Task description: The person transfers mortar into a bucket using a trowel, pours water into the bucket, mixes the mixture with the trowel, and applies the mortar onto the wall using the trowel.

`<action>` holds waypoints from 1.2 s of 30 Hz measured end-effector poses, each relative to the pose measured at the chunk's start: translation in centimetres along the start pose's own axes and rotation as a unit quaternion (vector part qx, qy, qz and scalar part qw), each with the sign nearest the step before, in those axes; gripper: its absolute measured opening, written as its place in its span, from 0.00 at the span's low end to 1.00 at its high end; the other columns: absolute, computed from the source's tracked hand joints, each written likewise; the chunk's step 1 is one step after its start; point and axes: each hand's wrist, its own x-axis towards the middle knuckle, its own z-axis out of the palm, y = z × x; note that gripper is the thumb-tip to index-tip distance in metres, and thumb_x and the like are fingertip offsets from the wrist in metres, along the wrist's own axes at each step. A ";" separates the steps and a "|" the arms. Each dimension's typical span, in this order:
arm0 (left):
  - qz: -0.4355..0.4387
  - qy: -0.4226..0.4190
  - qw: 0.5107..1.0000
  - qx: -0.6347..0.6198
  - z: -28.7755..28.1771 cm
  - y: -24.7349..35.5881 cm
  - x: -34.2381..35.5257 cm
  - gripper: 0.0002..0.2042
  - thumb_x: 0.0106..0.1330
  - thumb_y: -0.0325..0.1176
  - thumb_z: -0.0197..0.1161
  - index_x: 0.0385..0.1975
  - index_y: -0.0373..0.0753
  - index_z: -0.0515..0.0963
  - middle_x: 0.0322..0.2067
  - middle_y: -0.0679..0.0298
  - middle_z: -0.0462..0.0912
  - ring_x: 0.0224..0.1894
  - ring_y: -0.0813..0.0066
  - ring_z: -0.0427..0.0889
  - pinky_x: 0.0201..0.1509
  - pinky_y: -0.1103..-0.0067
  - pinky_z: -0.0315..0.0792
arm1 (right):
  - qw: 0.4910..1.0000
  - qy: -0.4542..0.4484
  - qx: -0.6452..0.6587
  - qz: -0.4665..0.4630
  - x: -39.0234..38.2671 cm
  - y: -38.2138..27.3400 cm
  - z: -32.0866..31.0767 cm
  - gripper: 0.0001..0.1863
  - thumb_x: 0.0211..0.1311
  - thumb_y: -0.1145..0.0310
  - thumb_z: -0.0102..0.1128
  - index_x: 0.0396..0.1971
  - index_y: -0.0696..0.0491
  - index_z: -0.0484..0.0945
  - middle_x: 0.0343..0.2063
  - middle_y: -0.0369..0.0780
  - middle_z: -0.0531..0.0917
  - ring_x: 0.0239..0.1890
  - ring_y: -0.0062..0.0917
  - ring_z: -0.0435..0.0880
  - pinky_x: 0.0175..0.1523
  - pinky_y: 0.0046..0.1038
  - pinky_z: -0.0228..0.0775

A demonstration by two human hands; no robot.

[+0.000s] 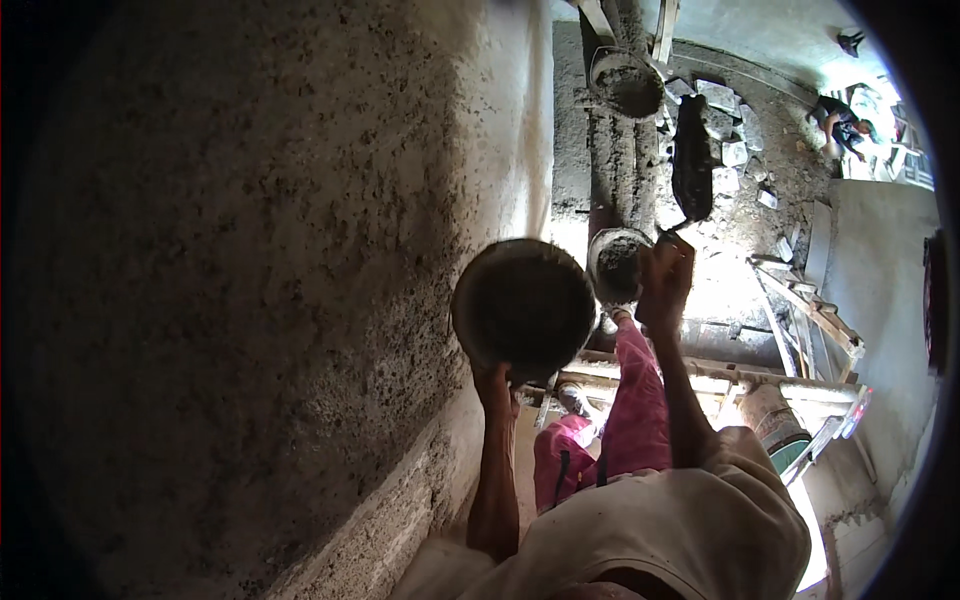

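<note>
My left hand (495, 390) grips the lower rim of a round dark pan (523, 310), held up beside the rough wall. The pan's inside is in shadow, so I cannot tell what it holds. My right hand (665, 280) is closed around the handle of a trowel (692, 165). Its long dark blade points away from me, and its edge looks uneven. Just left of that hand, below it, stands a bucket (618, 262) with grey mortar-like stuff inside.
On my left rises a rough, partly plastered wall (330, 250). Farther ahead, another bucket (627, 90) of grey mix stands on planks (622, 160). Broken blocks (735, 152) litter the floor. Wooden scaffold poles (720, 372) cross below me. Another person (845, 125) is bent over at the far right.
</note>
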 end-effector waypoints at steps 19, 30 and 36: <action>-0.019 0.090 0.996 -0.017 -13.7 3.9 -17.7 0.31 0.55 0.22 0.60 0.62 0.40 0.62 0.52 0.60 0.74 0.52 0.67 0.76 0.52 0.76 0.74 | 0.705 -0.613 -0.210 -0.288 -15.4 -18.4 -8.9 0.15 0.59 0.63 0.56 0.47 0.44 0.75 0.51 0.38 0.72 0.53 0.31 0.76 0.36 0.35 0.79; 0.237 -0.065 0.964 0.106 -7.7 9.2 -17.2 0.25 0.54 0.22 0.55 0.56 0.32 0.67 0.49 0.60 0.75 0.49 0.71 0.74 0.57 0.77 0.66 | 0.774 -0.622 -0.110 0.038 -14.6 -8.1 -7.7 0.18 0.69 0.52 0.50 0.36 0.54 0.74 0.20 0.33 0.75 0.21 0.15 0.75 0.24 0.23 0.71; 0.162 -0.090 0.983 0.008 -4.5 9.1 -15.4 0.24 0.51 0.23 0.57 0.52 0.40 0.71 0.43 0.65 0.77 0.41 0.72 0.78 0.42 0.78 0.76 | 0.796 -0.560 0.067 0.221 -15.1 -11.1 -12.4 0.19 0.68 0.48 0.50 0.43 0.49 0.72 0.25 0.31 0.75 0.20 0.13 0.75 0.22 0.17 0.68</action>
